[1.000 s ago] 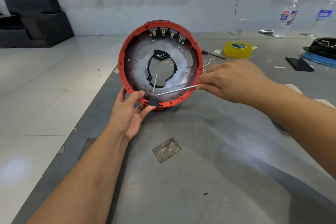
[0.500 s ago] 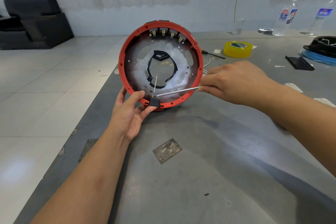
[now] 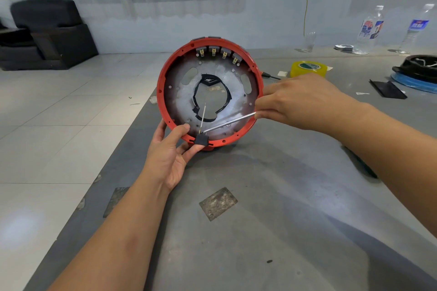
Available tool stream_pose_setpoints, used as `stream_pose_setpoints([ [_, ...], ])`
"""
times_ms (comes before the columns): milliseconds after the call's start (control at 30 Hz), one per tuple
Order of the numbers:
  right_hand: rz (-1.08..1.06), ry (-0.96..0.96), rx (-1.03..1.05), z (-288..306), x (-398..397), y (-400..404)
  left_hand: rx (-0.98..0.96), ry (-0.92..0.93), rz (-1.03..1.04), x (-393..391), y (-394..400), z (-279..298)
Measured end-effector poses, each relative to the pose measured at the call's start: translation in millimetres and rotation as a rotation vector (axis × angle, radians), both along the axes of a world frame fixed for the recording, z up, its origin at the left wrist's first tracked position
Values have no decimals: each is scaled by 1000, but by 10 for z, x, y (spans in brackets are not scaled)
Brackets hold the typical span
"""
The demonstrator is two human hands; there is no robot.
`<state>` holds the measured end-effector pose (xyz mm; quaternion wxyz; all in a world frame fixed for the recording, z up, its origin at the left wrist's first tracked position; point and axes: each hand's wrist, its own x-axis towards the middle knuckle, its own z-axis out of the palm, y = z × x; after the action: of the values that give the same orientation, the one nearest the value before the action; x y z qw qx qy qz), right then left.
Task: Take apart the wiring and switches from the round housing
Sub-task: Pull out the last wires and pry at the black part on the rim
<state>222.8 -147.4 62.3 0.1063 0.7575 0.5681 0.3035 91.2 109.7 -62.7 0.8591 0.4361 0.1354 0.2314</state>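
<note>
Two hands: left hand (image 3: 169,156) fingers grip housing (image 3: 210,92) rim; right hand (image 3: 300,101) fingers pinch wire (image 3: 230,121).

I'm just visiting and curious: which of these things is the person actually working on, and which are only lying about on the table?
In use:
red round housing, held upright
small black switch at its lower rim
thin metal tool, its tip by the switch
left hand steadying the housing
right hand holding the tool

Lying about:
yellow tape roll
two water bottles
black flat piece
</note>
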Motion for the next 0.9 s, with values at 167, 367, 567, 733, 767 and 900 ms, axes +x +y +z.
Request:
stream_pose_setpoints([
  [167,-43,-1,2,-101,0,-22,2,-13,8,-12,-20,21],
  [367,-65,42,6,-138,-15,-22,-9,-1,19,-18,-27,28],
  [567,-101,126,37,-186,-87,-34,-23,0,33,-25,-29,32],
  [733,-121,119,53,-269,-100,-57,-37,-5,30,-25,-27,33],
  [767,-117,116,54,-276,-96,-63,-39,-4,29,-23,-27,33],
  [900,-108,144,39,-293,-89,-70,-49,-7,24,-21,-19,23],
])
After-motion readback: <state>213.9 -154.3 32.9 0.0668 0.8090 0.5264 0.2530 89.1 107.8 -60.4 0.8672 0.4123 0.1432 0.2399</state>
